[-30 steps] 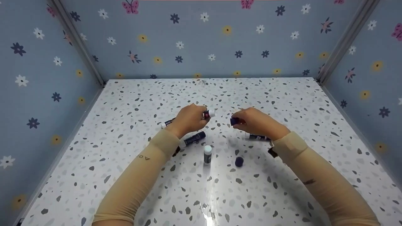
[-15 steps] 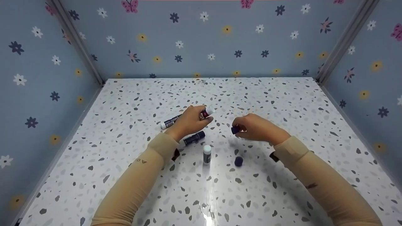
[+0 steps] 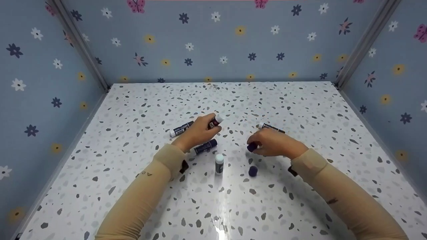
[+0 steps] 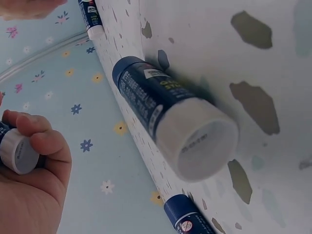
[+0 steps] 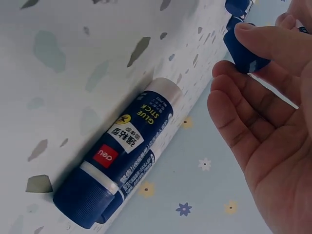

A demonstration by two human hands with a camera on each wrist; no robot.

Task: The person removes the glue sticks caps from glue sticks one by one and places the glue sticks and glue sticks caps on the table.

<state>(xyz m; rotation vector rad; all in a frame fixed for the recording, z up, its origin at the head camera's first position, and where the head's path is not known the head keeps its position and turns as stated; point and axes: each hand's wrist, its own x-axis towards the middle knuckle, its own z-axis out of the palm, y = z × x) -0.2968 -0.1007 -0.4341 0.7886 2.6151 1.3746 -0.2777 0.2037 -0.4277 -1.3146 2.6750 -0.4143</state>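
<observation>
My left hand point(image 3: 199, 130) grips a glue stick point(image 3: 214, 122) above the table, its white end pointing away to the upper right. In the left wrist view the curled fingers point(image 4: 48, 141) wrap round its white base. My right hand point(image 3: 274, 143) pinches a dark blue cap point(image 3: 252, 147) between thumb and fingertips; the right wrist view shows this cap point(image 5: 243, 51) too. Another dark cap point(image 3: 253, 171) sits on the table just below that hand. An upright glue stick point(image 3: 219, 164) with a white top stands between the two forearms.
Two glue sticks lie near my left hand, one beside its wrist point(image 3: 205, 146) and one farther left point(image 3: 181, 129). Behind my right hand lies another glue stick point(image 3: 272, 127), partly covered. Flower-patterned walls point(image 3: 220, 43) enclose the speckled table point(image 3: 160, 206).
My right hand has come nearer to me with the cap, uncovering the glue stick behind it. My left hand has shifted slightly left, tilting its glue stick more.
</observation>
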